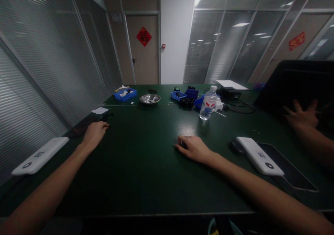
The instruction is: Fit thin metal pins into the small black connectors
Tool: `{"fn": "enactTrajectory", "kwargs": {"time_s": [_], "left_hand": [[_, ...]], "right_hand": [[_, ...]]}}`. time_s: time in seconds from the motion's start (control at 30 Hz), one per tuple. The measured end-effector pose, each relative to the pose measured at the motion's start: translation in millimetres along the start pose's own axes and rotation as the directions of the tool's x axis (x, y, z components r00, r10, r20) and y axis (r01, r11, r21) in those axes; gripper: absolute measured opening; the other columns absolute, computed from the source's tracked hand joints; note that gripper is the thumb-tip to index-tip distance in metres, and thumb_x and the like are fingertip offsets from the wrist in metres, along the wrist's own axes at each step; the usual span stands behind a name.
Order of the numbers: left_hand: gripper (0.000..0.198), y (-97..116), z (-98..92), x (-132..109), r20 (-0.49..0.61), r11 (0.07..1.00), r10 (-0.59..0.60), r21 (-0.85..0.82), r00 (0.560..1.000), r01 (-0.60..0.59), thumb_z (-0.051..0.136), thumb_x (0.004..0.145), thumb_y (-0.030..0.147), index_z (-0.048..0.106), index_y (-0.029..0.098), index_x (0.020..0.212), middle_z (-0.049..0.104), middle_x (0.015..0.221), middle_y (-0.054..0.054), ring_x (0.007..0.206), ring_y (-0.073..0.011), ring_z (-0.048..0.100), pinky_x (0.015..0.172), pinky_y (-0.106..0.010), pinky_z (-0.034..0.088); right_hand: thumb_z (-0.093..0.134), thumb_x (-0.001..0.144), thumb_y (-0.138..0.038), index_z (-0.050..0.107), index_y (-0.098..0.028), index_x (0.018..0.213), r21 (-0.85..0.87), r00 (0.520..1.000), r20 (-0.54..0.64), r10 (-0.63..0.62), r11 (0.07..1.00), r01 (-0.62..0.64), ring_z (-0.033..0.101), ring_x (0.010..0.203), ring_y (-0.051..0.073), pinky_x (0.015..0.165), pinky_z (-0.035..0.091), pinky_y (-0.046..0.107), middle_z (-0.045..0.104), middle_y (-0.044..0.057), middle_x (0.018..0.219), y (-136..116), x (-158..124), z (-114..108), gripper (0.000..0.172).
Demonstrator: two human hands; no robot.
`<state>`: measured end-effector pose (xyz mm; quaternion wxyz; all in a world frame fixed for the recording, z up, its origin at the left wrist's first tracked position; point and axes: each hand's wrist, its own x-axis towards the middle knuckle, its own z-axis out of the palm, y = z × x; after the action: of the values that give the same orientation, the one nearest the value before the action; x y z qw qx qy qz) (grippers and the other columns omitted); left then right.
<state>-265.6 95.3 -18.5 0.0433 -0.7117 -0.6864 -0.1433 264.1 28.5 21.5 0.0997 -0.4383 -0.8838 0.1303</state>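
My left hand (95, 132) lies at the left edge of the dark green table (146, 172). Its fingers are curled under, and whatever they hold is hidden. Just beyond it lies a small dark object (107, 116). Near the table's middle, my right hand (194, 148) rests palm down, its fingers closed over a small dark object (182, 145) that is only partly visible.
A white flat device (40, 155) lies at the left, and another (259, 155) at the right rests on a dark slab (289, 167). A water bottle (208, 103), a metal bowl (150, 98) and blue bins (125, 94) stand farther back. Another person's hand (301, 116) rests at the right.
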Motion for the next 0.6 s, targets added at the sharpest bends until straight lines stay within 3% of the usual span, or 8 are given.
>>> {"fn": "enactTrajectory", "kwargs": {"time_s": [0.3,0.43,0.6], "left_hand": [[0.040,18.0,-3.5,-5.9,-0.022,0.999,-0.015,0.050,1.000,0.016,0.044,0.098,0.026,0.075,0.022,0.124,0.072,0.130,-0.011,0.118,-0.0344,0.067,0.101,-0.049,0.053],[0.041,20.0,-2.8,-5.1,-0.050,0.999,0.018,0.045,0.999,-0.015,0.046,0.097,0.025,0.073,0.021,0.127,0.071,0.133,-0.011,0.120,-0.0320,0.067,0.105,-0.046,0.051],[0.037,13.8,1.2,-2.0,-0.065,0.998,0.055,0.034,0.996,-0.053,0.047,0.094,0.025,0.078,0.017,0.113,0.073,0.124,-0.013,0.116,-0.0298,0.068,0.105,-0.041,0.051]], "right_hand": [[0.050,0.105,-0.047,0.063,-0.021,0.111,-0.007,1.000,0.008,0.005,1.000,-0.004,0.065,0.079,0.018,0.069,0.045,0.027,0.072,0.006,0.092,0.1,0.3,-0.3,0.030],[0.050,0.105,-0.048,0.063,-0.021,0.112,-0.015,1.000,0.011,0.006,1.000,-0.006,0.065,0.079,0.018,0.069,0.044,0.027,0.072,0.006,0.093,2.9,1.7,2.2,0.031],[0.051,0.104,-0.047,0.063,-0.021,0.110,-0.020,1.000,-0.001,-0.003,1.000,0.003,0.064,0.077,0.018,0.068,0.042,0.027,0.071,0.005,0.091,4.7,2.4,4.4,0.030]]}}
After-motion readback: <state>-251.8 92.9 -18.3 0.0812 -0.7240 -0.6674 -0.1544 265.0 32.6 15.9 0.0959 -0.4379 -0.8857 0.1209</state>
